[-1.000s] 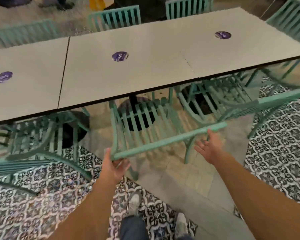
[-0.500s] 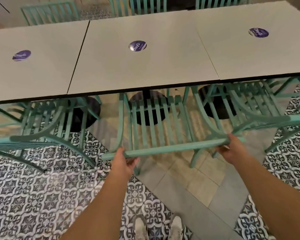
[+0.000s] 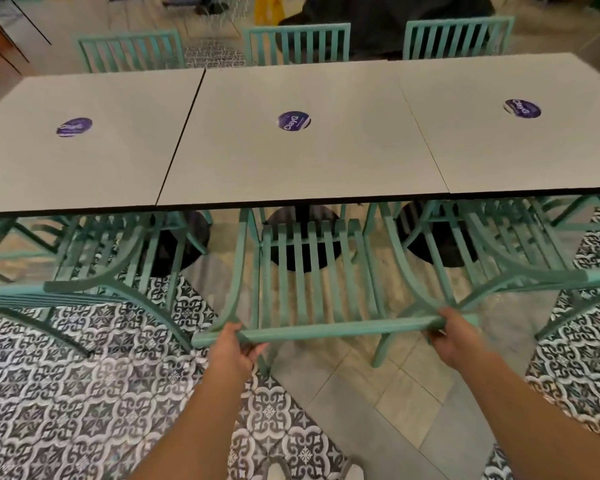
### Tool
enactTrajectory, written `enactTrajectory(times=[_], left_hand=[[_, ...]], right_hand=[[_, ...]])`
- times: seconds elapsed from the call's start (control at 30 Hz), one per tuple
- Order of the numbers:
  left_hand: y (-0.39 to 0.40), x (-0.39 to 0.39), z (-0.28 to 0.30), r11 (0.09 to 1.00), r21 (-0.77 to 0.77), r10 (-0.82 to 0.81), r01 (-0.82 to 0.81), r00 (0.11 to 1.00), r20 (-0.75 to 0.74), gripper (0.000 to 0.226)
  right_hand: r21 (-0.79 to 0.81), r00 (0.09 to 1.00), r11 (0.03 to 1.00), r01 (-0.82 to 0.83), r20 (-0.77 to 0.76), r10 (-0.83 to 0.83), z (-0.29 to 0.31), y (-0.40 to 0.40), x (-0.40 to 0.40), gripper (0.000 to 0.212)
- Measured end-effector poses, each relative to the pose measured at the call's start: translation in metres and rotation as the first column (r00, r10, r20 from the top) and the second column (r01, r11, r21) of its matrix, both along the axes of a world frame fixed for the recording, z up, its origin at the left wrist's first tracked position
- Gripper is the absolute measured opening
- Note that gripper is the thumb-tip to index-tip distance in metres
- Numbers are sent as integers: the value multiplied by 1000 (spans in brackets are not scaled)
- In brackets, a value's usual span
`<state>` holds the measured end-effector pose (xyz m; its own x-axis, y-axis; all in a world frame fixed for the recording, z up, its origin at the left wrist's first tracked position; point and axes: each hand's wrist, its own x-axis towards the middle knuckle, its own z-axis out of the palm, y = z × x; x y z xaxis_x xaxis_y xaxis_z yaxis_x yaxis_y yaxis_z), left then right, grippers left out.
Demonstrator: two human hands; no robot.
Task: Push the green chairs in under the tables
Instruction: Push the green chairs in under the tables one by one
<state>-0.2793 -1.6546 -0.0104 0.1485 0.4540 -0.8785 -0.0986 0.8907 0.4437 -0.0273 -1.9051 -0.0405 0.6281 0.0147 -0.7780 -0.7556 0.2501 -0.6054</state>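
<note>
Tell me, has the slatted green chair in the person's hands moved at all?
Yes. The slatted green chair has gone forward, further beneath the grey tabletop.

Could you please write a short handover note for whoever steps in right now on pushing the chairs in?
Left hand: grips the left end of the middle chair's top rail.
Right hand: grips the right end of the same rail.
Middle chair: front of its seat is under the edge of the middle table; its back stands clear on the near side.
Left chair and right chair: likewise part way under their tables, nobody touching them.
Done: middle chair lined up and partly in.
Left: finish that push, then check the side chairs; how far in they should go I cannot tell.
</note>
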Motion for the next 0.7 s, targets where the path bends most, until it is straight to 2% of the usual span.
enactTrajectory(times=[0.07, 0.13, 0.17, 0.23, 0.27, 0.37, 0.43, 0.57, 0.7], left_hand=[[10, -13, 0, 1000, -4, 6, -6, 1000, -16, 7], [20, -25, 0, 1000, -3, 11, -11, 999, -30, 8], [26, -31, 2, 1000, -1, 4, -4, 999, -39, 12], [35, -41, 4, 1000, 5, -9, 10, 998, -63, 21], [41, -46, 4, 1000, 6, -19, 20, 998, -62, 21], [49, -55, 4, 998, 0, -56, 56, 998, -41, 16], [50, -61, 3, 996, 22, -82, 83, 996, -44, 26], [58, -77, 3, 997, 71, -28, 31, 999, -36, 35], [69, -77, 7, 997, 65, -36, 38, 999, -34, 35]], right_hand=[[12, 1000, 1000, 8, -19, -8, 0, 11, -11, 5], [26, 999, 1000, 15, -39, -14, -3, 22, -23, 6], [30, 999, 999, 16, -42, -15, -5, 28, -29, 11], [11, 1000, 1000, 8, -30, -8, -5, 37, -40, 39], [14, 999, 1000, -5, -33, 6, -5, 41, -45, 45], [8, 999, 1000, -13, -36, 14, -4, 46, -53, 41], [-6, 1000, 1000, -21, -19, 21, 0, 44, -55, 41], [45, 998, 997, 57, -10, -57, 2, 37, -63, 51], [84, 997, 994, 69, -32, -67, 7, 39, -55, 47]])
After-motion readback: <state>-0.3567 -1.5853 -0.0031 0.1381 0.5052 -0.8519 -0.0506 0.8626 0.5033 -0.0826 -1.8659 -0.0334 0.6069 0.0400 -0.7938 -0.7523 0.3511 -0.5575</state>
